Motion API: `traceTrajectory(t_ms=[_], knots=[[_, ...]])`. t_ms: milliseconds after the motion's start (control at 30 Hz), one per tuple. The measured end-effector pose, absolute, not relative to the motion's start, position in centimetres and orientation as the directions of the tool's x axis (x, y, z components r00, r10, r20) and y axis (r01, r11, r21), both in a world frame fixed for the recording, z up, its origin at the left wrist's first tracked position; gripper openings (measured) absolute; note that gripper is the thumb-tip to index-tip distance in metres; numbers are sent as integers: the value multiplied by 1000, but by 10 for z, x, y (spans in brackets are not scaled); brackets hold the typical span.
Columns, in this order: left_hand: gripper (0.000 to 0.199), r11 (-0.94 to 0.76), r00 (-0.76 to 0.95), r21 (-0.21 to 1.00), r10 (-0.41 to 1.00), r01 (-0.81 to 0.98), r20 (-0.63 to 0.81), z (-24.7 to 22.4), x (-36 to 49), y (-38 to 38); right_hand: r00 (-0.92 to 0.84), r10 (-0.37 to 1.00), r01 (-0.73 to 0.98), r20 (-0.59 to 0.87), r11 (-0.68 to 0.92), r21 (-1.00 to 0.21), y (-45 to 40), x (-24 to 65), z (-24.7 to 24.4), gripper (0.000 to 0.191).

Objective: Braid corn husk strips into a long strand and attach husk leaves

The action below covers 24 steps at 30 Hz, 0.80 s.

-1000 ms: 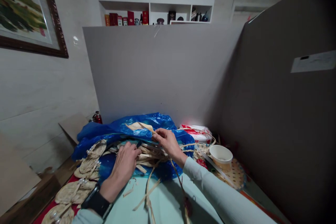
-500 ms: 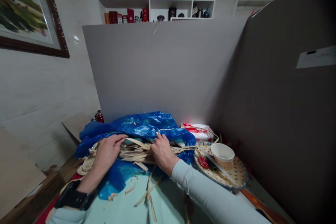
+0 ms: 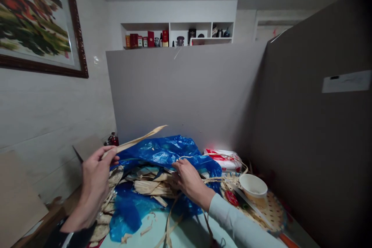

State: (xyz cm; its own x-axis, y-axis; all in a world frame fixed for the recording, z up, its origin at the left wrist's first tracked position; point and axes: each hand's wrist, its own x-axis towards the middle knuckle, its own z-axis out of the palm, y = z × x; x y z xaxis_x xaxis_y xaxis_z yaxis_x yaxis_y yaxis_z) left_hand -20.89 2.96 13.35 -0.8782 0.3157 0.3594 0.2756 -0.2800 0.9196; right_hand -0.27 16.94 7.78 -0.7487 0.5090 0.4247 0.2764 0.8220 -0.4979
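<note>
Strip (image 3: pixel 142 138), pinched at 1 end by our left hand (image 3: pixel 97 174), slants up past the blue bag (image 3: pixel 159 149). We judge it light, pliant, splittable (dry-looking); hold flat near an end. Our right hand (image 3: pixel 192 182) sits curled at the strip pile (image 3: pixel 151 187); grip, we cannot tell.

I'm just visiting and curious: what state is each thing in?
Left hand, pinching a pale strip
Pale strip, held up, far end free
Right hand, at the strip pile, grip unclear
Strip pile, loose
Blue bag, crumpled
White cup, upright, uncovered
Woven tray, bearing the cup
</note>
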Motion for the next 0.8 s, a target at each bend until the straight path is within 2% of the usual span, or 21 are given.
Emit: traceTrajectory(t_ms=[133, 233, 367, 500, 600, 733, 800], knots=[[30, -235, -804, 960, 536, 152, 258, 122, -165, 33, -720, 543, 14, 433, 635, -773, 155, 0, 95, 31], [27, -188, -663, 975, 715, 122, 221, 115, -129, 34, -673, 597, -142, 436, 474, -869, 143, 6, 107, 29], [28, -127, -424, 987, 892, 94, 155, 115, -93, 34, -612, 681, -239, 401, 324, -915, 132, 32, 114, 27], [26, -144, -343, 986, 925, 81, 163, 118, -65, 34, -617, 710, -241, 340, 241, -940, 118, 71, 112, 27], [26, -135, -311, 991, 942, -11, 125, 115, -43, 34, -591, 741, -232, 319, 223, -947, 104, 96, 106, 27], [27, -62, -192, 978, 981, -198, 23, 103, -19, 30, -550, 769, -244, 325, 224, -943, 88, 121, 95, 25], [27, -19, -122, 973, 993, -228, -9, 99, -10, 27, -540, 770, -215, 340, 264, -940, 81, 133, 92, 23]])
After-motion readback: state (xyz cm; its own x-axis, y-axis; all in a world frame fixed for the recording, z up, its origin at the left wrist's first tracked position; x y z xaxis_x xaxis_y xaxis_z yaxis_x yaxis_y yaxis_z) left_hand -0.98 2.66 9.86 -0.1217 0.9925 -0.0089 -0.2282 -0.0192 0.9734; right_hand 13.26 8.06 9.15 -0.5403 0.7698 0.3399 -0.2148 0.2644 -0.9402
